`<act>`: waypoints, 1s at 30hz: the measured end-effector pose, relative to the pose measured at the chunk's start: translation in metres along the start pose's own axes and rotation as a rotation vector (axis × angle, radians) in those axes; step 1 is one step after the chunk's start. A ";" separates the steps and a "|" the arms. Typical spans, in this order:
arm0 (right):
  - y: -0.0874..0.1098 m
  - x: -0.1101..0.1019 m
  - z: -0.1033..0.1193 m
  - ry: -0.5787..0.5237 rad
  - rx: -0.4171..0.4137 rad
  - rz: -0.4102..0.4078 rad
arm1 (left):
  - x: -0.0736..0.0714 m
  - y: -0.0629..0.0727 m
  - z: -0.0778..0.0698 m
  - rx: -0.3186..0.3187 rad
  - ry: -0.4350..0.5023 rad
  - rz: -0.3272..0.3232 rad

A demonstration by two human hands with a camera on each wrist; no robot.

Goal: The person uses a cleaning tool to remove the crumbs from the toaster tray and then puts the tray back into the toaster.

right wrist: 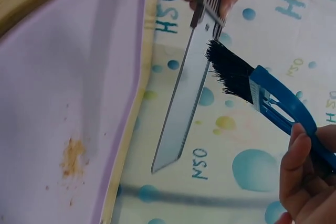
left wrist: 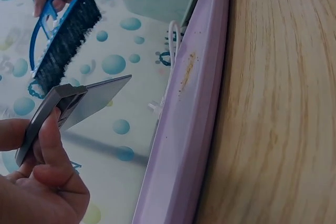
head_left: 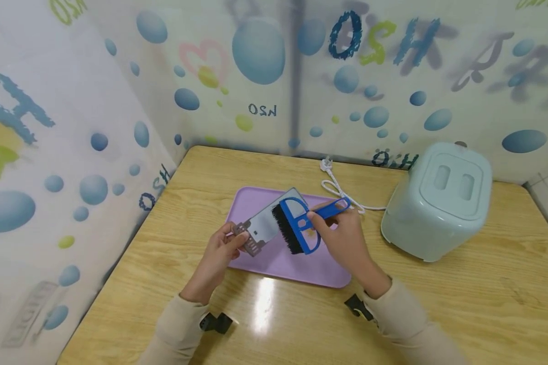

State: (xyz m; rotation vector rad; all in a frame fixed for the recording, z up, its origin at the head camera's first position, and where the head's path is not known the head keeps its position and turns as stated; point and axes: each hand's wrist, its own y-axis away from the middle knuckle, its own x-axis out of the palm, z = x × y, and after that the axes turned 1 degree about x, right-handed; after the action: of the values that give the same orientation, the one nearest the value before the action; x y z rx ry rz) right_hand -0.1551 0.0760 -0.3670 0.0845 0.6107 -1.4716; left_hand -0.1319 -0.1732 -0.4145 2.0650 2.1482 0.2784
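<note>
My left hand (head_left: 214, 258) pinches the slotted grey end of a flat metal crumb tray (head_left: 264, 224), thumb on top. The tray slants up and away over a purple tray (head_left: 292, 271). In my right hand (head_left: 347, 241) is a blue hand brush (head_left: 297, 228), gripped by its handle. Its black bristles point left and overlap the metal plate in the head view. From the right wrist view, the bristle tips (right wrist: 215, 56) are right by the plate's edge near the grey end. Brown crumbs (right wrist: 73, 158) lie on the purple tray below.
A light blue toaster (head_left: 438, 203) with a lid on top stands at the right of the wooden table (head_left: 164, 263). Its white cord and plug (head_left: 326, 165) lie behind the purple tray. A patterned wall covering (head_left: 265, 126) borders the table's back and left.
</note>
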 end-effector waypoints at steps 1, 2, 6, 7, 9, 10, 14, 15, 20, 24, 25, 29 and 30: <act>0.001 0.002 0.002 -0.019 -0.004 0.010 | 0.000 0.000 0.000 0.000 0.002 0.003; 0.001 0.003 0.003 -0.040 -0.007 0.021 | 0.001 0.000 0.000 0.003 0.003 0.005; 0.003 0.010 0.007 -0.080 -0.025 0.060 | 0.003 -0.001 0.001 0.008 0.005 0.013; 0.004 0.012 0.008 -0.090 -0.028 0.067 | 0.003 -0.001 0.001 0.008 0.004 0.014; 0.004 0.015 0.009 -0.101 -0.035 0.077 | 0.003 -0.001 0.001 0.008 0.007 0.017; 0.005 0.016 0.009 -0.108 -0.034 0.079 | 0.004 -0.001 0.001 0.009 0.007 0.019; 0.005 0.019 0.012 -0.119 -0.022 0.090 | 0.004 -0.002 0.002 0.017 0.007 0.029; 0.005 0.019 0.012 -0.118 -0.020 0.093 | 0.004 -0.002 0.002 0.019 0.008 0.033; 0.006 0.021 0.013 -0.093 -0.032 0.099 | 0.004 -0.001 0.001 0.024 -0.002 0.053; 0.006 0.023 0.011 -0.068 -0.047 0.101 | 0.005 -0.001 0.000 0.018 -0.001 0.060; 0.006 0.023 0.010 -0.068 -0.049 0.102 | 0.005 0.000 0.000 0.015 0.001 0.061; 0.006 0.026 0.007 -0.067 -0.059 0.105 | 0.005 0.001 0.000 0.010 0.014 0.066; 0.006 0.026 0.006 -0.066 -0.060 0.105 | 0.005 0.001 0.000 0.009 0.017 0.069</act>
State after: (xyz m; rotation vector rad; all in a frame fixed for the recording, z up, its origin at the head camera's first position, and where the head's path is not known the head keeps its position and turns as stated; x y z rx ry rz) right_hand -0.1476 0.0507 -0.3748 0.0205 0.5874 -1.3480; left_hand -0.1310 -0.1681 -0.4138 2.1516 2.0943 0.2958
